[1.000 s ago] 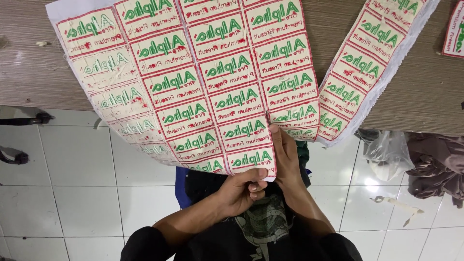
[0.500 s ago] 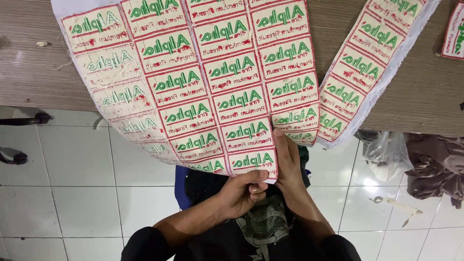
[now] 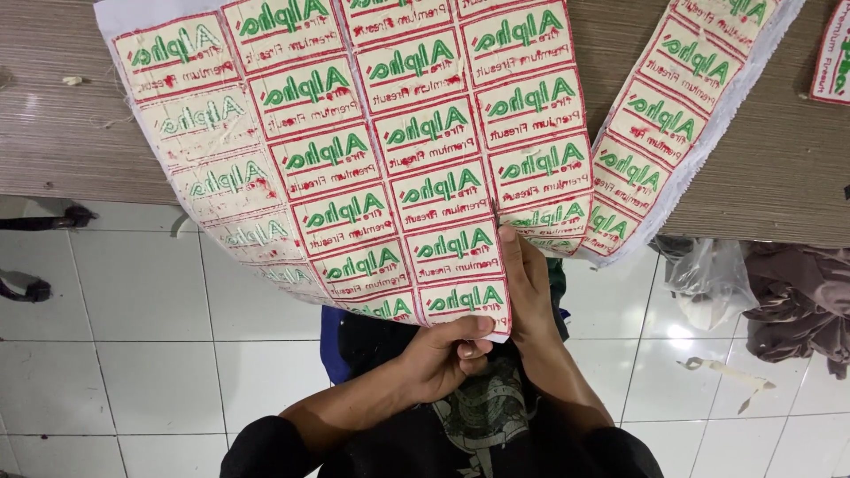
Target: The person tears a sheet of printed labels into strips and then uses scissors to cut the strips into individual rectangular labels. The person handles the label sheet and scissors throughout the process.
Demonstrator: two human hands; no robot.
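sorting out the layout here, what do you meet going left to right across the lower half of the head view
dark shoe on the white tiled floor → left hand → right hand → clear plastic bag → heap of dark cloth

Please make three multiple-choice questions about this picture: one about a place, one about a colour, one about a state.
1. Where does the near edge of the sheet of labels hang?
A. over the wooden table's edge
B. flat on the floor
C. inside a bag

2. What colour are the borders of the labels?
A. blue
B. red
C. black

3. What is the left hand doing?
A. resting open on the table
B. pinching the sheet's bottom edge
C. holding scissors

Answers: 1 A, the sheet droops past the table edge above the white tiles; 2 B, red frames surround each label; 3 B, its thumb presses the lowest label, the right hand alongside.
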